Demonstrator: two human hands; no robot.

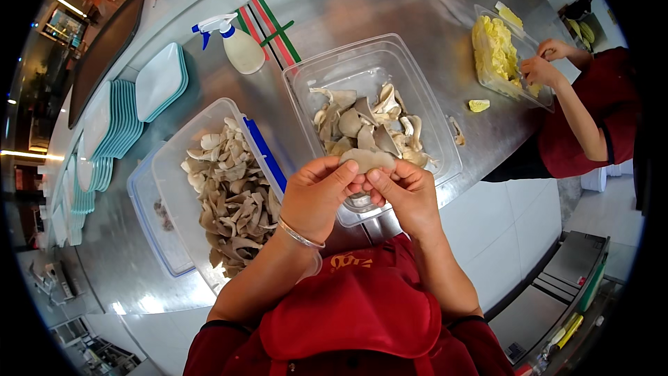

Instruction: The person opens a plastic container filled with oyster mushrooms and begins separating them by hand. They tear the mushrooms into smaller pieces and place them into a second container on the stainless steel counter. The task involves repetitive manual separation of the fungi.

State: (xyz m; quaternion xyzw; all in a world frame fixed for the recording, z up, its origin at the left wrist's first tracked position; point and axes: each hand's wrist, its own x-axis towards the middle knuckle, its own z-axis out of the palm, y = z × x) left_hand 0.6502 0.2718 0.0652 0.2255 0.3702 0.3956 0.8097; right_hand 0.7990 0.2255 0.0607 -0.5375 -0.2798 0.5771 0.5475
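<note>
A grey oyster mushroom cap [368, 159] is pinched between my left hand [318, 193] and my right hand [409, 196], thumbs on top at its near edge. Both hands are over the near side of a clear plastic tub [422, 89]. Inside that tub lies a loose heap of oyster mushrooms [360, 125], whole caps and stems among them. To the left, beside my left forearm, a second clear plastic tub [180, 136] holds a bigger pile of mushroom pieces [237, 193]. My left forearm hides part of its near side.
A spray bottle [242, 49] stands on the steel table [360, 15]. Stacked pale blue dishes [162, 81] line the left edge, near a blue-rimmed lid [151, 219]. At right, a co-worker's hands [543, 65] work over a tub of yellow leaves [496, 52]. Scraps [478, 105] lie nearby.
</note>
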